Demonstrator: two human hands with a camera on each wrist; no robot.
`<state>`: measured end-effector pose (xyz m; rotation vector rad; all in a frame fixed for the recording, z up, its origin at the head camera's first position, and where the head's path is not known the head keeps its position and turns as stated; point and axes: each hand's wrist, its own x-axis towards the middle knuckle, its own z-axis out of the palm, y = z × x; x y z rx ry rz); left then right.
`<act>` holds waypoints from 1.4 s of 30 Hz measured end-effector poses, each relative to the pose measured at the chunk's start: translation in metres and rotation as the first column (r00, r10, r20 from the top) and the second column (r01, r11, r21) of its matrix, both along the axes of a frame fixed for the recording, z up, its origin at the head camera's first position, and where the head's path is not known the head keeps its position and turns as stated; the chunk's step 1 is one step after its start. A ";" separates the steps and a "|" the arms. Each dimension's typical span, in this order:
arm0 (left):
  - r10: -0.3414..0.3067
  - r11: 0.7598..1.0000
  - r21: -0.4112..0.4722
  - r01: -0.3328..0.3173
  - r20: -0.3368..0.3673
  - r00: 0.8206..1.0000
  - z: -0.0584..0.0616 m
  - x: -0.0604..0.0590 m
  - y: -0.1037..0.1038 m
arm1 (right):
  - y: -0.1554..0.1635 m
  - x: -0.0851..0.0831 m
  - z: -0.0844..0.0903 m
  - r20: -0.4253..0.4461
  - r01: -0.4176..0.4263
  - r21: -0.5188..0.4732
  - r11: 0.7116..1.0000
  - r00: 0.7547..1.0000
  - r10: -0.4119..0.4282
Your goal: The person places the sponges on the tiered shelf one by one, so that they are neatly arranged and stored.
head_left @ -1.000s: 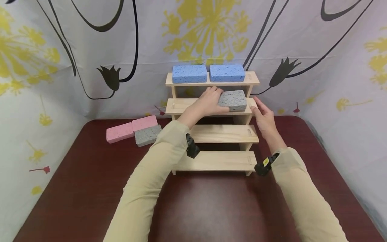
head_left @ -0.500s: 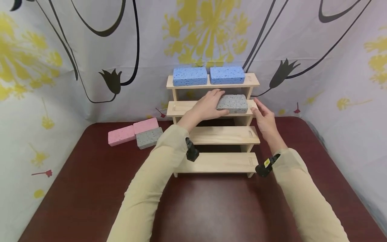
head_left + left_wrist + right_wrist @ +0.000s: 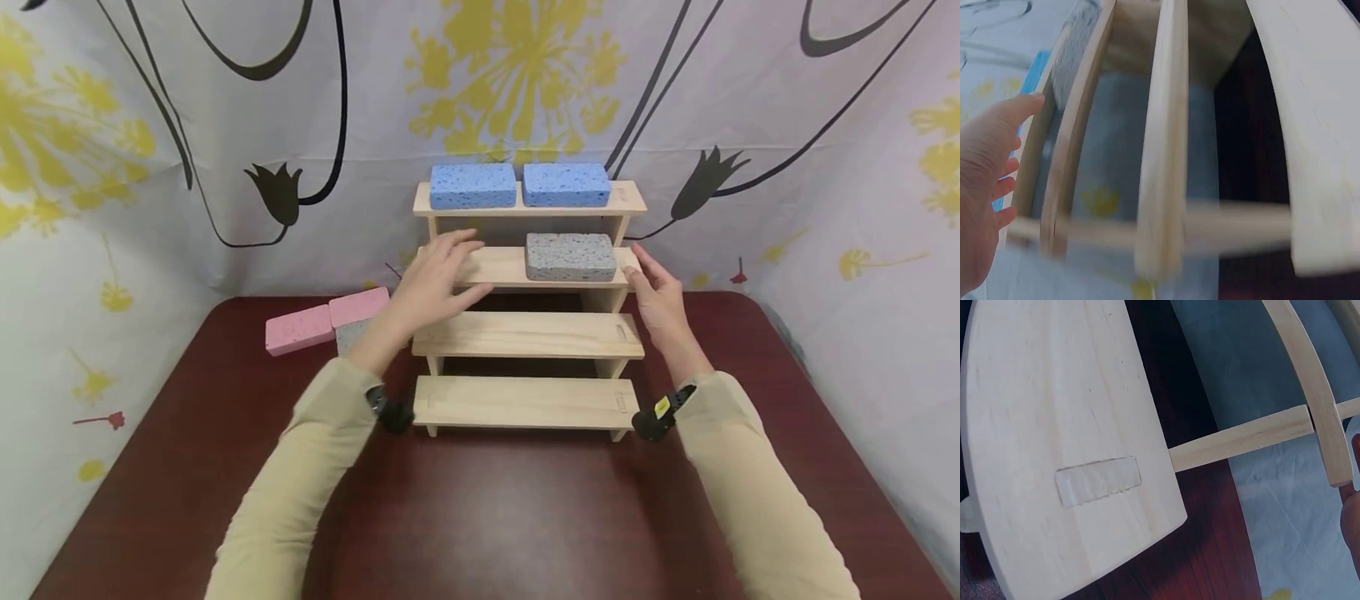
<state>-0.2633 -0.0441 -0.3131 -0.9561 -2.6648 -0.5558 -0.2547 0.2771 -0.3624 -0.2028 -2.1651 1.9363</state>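
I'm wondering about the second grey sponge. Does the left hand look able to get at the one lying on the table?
Probably yes. The left hand is open and holds nothing, and the grey sponge on the table lies just beside its wrist, next to the pink sponges, with nothing between.

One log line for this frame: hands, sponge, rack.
left hand: open, off sponge | right hand: open, by rack end | grey sponge: second shelf, free | rack: on table

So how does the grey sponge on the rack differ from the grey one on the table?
The grey sponge on the rack lies fully visible on the second tier from the top, touching no other sponge. The grey sponge on the table sits low on the dark tabletop, against a pink sponge and partly hidden behind the left hand. Both are speckled grey.
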 end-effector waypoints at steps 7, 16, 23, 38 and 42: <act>0.130 0.984 0.113 -0.141 0.095 0.987 -0.023 0.011 -0.071 | 0.003 0.003 0.001 0.007 0.013 0.058 0.998 1.000 -0.013; 0.249 0.968 -0.067 -0.240 0.290 0.924 -0.081 0.004 -0.125 | 0.004 0.000 0.002 0.016 0.003 0.082 0.997 1.000 -0.005; 0.252 0.955 -0.241 -0.173 0.353 0.901 -0.126 0.007 -0.149 | 0.002 -0.001 -0.001 0.026 -0.007 0.084 0.996 1.000 0.005; 0.350 0.914 -0.332 -0.233 0.354 0.867 -0.108 0.010 -0.147 | 0.001 0.000 0.000 0.051 -0.008 0.085 0.996 0.999 0.004; 0.364 0.919 -0.303 -0.253 0.403 0.839 -0.106 0.010 -0.149 | 0.001 -0.001 -0.001 0.042 -0.010 0.075 0.997 0.999 0.007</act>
